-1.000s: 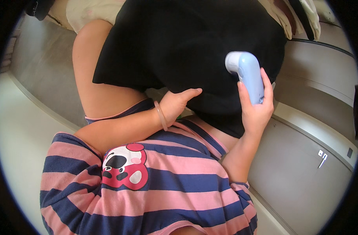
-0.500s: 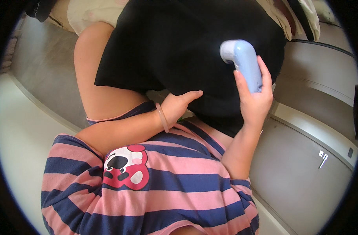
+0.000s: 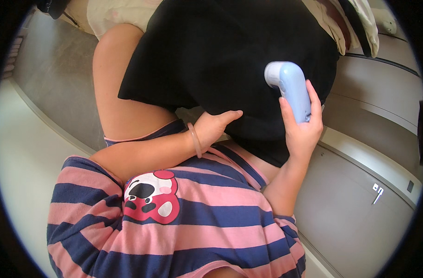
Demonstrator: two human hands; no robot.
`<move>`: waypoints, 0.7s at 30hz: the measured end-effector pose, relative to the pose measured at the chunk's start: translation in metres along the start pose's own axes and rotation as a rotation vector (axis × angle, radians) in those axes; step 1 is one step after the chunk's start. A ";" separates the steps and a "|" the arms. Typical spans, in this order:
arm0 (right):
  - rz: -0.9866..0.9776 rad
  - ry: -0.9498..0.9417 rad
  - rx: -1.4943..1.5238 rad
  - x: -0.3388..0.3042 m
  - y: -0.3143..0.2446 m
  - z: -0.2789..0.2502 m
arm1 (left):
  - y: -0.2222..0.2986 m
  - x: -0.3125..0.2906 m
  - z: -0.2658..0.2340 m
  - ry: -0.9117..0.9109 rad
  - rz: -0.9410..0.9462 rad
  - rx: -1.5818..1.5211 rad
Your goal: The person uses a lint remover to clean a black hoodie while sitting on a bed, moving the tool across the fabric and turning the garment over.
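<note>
A black cloth garment point(image 3: 211, 60) lies spread across my lap and hangs down between my thighs. My left hand point(image 3: 212, 127) grips its near edge, with the thumb on top and the fingers hidden underneath. In my right hand point(image 3: 304, 129) is a light blue fabric shaver point(image 3: 294, 88) with a white round head. The thumb and fingers wrap its handle from both sides. The shaver's head sits over the right part of the black garment; I cannot tell whether it touches the cloth.
Cream and dark clothes point(image 3: 355, 28) are piled at the far right. Beyond my left knee is a pale cloth point(image 3: 123, 14). A grey cabinet point(image 3: 350, 199) with a small white handle stands at my right, and grey floor point(image 3: 54, 69) shows at the left.
My right hand has drawn the fabric shaver slightly nearer to me. The garment's left corner has shifted a little to the right, while my left hand keeps its grip.
</note>
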State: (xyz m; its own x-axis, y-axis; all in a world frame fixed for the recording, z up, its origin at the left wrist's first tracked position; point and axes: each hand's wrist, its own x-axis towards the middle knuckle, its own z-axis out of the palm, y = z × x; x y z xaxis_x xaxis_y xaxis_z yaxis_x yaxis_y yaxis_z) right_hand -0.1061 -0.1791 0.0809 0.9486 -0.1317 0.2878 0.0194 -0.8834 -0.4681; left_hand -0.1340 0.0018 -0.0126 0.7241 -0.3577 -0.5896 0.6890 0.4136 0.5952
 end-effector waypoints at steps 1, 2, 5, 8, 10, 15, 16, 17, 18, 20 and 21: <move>-0.020 -0.006 0.053 0.005 -0.006 0.004 | 0.003 0.000 0.001 -0.007 -0.007 0.008; -0.040 -0.013 0.105 0.015 -0.013 0.014 | 0.004 0.001 0.002 -0.008 0.001 0.014; -0.235 0.018 0.183 0.041 -0.032 0.057 | 0.005 0.008 -0.003 -0.056 0.042 -0.043; -0.353 0.036 0.105 0.054 -0.046 0.076 | 0.005 0.010 -0.013 -0.089 -0.033 -0.023; -0.357 0.055 0.051 0.056 -0.040 0.073 | -0.002 0.013 -0.008 -0.103 0.116 -0.116; -0.212 0.012 0.070 0.048 -0.034 0.051 | -0.008 0.010 0.000 -0.041 0.025 -0.030; -0.230 0.009 0.083 0.052 -0.039 0.054 | -0.008 0.011 0.000 -0.062 0.025 0.003; -0.285 0.016 0.078 0.056 -0.040 0.063 | -0.009 0.010 0.001 -0.065 0.021 0.004; -0.257 -0.004 0.103 0.061 -0.046 0.071 | -0.007 0.012 0.000 -0.075 0.050 -0.031; -0.270 0.012 0.074 0.067 -0.047 0.072 | -0.006 0.015 0.001 -0.082 0.079 -0.067; -0.243 -0.009 0.076 0.069 -0.044 0.069 | -0.006 0.017 0.003 -0.064 0.031 -0.052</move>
State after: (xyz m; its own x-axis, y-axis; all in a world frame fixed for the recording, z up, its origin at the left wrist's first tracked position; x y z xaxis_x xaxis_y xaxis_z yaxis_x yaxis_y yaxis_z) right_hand -0.0198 -0.1181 0.0634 0.9159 0.0844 0.3924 0.2703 -0.8525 -0.4475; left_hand -0.1260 -0.0092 -0.0252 0.7464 -0.3964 -0.5345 0.6652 0.4678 0.5819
